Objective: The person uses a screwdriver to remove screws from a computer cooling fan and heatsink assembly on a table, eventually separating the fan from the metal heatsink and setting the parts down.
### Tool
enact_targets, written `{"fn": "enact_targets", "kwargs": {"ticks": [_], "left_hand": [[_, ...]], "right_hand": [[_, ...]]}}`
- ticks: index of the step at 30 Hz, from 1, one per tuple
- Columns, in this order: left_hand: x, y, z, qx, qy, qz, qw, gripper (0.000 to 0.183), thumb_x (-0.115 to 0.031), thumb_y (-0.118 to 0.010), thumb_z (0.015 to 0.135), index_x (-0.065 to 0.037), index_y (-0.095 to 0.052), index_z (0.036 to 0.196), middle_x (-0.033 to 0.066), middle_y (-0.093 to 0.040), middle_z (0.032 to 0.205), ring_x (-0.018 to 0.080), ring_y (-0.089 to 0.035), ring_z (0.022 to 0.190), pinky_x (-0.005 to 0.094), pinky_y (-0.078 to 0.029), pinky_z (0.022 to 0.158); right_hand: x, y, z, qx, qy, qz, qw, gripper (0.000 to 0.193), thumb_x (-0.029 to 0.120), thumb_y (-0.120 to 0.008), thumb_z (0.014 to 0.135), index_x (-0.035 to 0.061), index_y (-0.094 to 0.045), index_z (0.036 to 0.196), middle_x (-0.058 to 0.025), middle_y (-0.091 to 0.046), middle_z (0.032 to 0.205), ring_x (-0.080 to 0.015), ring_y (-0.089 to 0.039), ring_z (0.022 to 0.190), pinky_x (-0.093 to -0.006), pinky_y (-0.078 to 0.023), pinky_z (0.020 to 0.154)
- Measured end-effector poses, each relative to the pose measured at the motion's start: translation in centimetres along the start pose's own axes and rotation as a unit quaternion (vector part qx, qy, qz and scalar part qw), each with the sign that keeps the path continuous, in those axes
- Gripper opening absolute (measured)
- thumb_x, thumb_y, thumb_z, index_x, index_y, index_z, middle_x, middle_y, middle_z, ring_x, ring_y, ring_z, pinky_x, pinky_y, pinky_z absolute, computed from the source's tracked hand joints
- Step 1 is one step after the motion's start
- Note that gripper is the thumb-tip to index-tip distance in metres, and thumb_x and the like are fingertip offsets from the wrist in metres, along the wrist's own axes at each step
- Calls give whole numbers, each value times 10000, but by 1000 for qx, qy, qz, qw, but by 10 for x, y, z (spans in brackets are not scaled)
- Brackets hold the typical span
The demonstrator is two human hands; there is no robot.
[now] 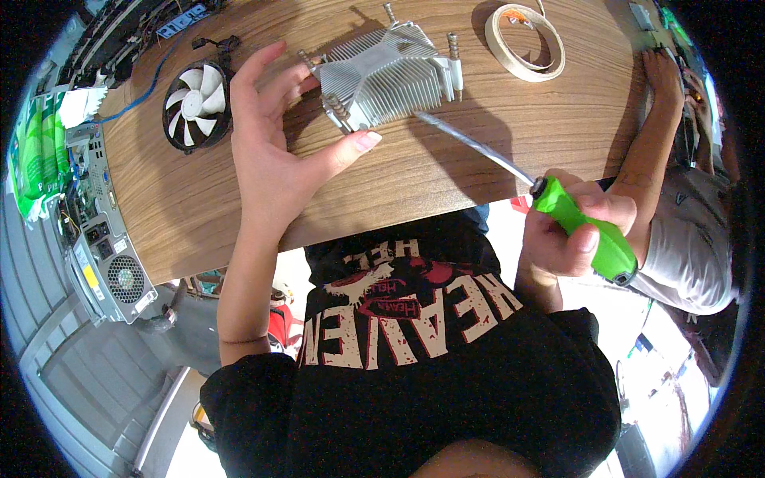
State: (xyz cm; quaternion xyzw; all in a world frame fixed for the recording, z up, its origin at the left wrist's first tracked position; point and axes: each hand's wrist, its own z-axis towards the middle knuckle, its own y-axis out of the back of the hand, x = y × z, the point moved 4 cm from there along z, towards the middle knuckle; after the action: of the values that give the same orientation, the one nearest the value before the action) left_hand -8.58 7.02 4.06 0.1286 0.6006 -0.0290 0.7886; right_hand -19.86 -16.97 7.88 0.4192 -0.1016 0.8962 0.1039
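A silver finned heatsink (pixel 390 72) with spring-loaded screws at its corners is at the far middle of the table. My left hand (pixel 275 151) curves around its left side, thumb at its near lower edge and some fingertips behind the left corner screw. In my right hand (pixel 578 231) is a screwdriver (pixel 590 231) with a green handle, my fingers wrapped around the grip. The metal shaft points up and left, its tip right by the near edge of the fins. Whether the tip touches them I cannot tell.
A round black fan with white blades (pixel 193 103) lies left of my left hand. A roll of tape (pixel 526 44) lies at the far right. A metal computer case (pixel 111 239) stands along the left edge. Another person's arm (pixel 657 119) rests at the right side.
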Motion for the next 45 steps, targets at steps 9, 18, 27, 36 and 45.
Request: {"fn": "enact_targets", "kwargs": {"ticks": [9, 18, 27, 36, 45], "left_hand": [[-3, -1, 0, -3, 1, -5, 1000, 986, -83, -900, 573, -28, -306, 1358, 117, -581, 1121, 224, -566, 1082, 347, -437, 973], [-3, -2, 1, -6, 5, -11, 1000, 994, -88, -899, 564, -25, -306, 1358, 113, -591, 1107, 220, -563, 1080, 349, -416, 991], [-2, -3, -3, 24, -1, 11, 1000, 1063, -50, -884, 541, -23, -245, 1391, 156, -548, 1220, 248, -515, 1160, 367, -346, 1061], [-20, -8, -10, 48, -185, 245, 951, 966, -220, -909, 474, -17, -446, 1297, 134, -394, 1302, 285, -449, 1206, 384, -378, 1040], [-34, 7, -12, 24, -234, 207, 949, 1052, -100, -821, 504, -9, -249, 1382, 241, -464, 1299, 349, -480, 1203, 419, -416, 996]], "right_hand": [[-10, -10, -4, 73, 26, -25, 997, 299, 259, -507, 948, -22, -408, 968, -124, -505, 600, -154, -447, 400, -273, -371, 382], [-6, 7, -6, -70, -45, -77, 994, 331, 307, -526, 936, -6, -421, 918, -103, -507, 618, -147, -440, 419, -267, -367, 401], [-1, 20, -4, -15, -20, -7, 1000, 347, 336, -584, 917, 29, -429, 959, -84, -501, 645, -139, -434, 463, -272, -363, 434], [12, -8, 11, 5, -63, 42, 997, 370, 322, -638, 896, 45, -426, 1018, -55, -466, 659, -127, -433, 499, -277, -369, 455], [10, -13, 33, 139, -59, 57, 987, 364, 233, -693, 793, 28, -488, 1012, -43, -564, 670, -114, -511, 541, -280, -416, 532]]}}
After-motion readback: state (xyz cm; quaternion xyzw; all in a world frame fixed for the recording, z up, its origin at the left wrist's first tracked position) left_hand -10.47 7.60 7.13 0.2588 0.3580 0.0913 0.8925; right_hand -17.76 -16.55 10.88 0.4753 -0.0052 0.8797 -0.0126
